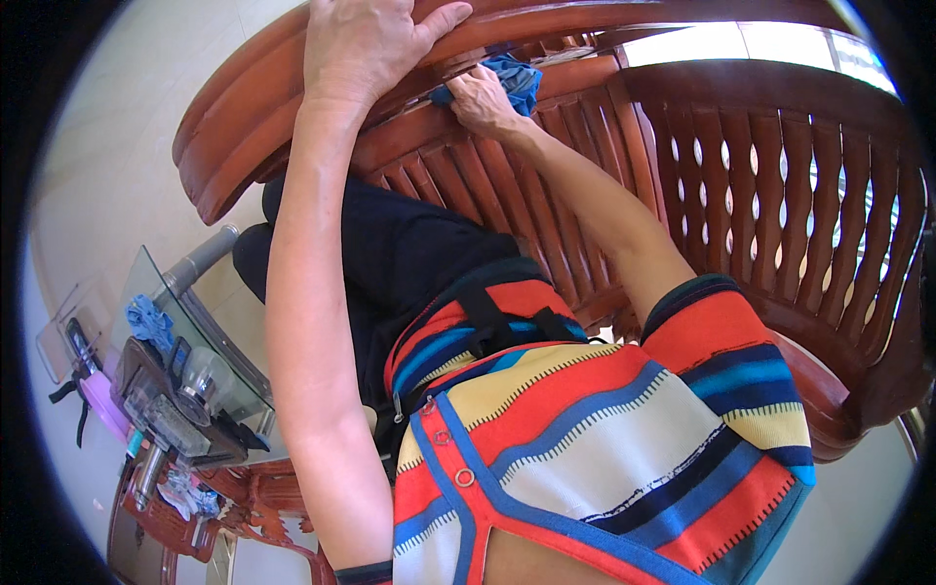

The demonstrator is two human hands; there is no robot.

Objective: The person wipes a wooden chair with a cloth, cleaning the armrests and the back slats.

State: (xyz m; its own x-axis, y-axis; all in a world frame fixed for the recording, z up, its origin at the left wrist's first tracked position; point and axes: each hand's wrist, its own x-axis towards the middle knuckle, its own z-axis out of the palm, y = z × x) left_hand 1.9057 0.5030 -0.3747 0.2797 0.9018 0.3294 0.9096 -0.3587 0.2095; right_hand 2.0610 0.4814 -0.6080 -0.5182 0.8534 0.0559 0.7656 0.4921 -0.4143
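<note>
My left hand (373, 44) lies back-up on the curved wooden armrest (241, 124) of a reddish-brown slatted bench, thumb spread to the right; its fingertips run past the top edge of the picture. Below and right of it, my right hand (482, 99) grips a crumpled blue cloth (515, 80) under the armrest, against the rail above the bench's slats (497, 179). Part of the cloth sticks out on both sides of the hand, and some fingers are hidden.
At the lower left stands a glass-topped table (183, 322) with another blue cloth (148, 319), a dark tray (219, 457) and a glass pot (205, 380). Carved wooden furniture (256, 504) is beyond. The slatted bench back (775, 197) curves along the right.
</note>
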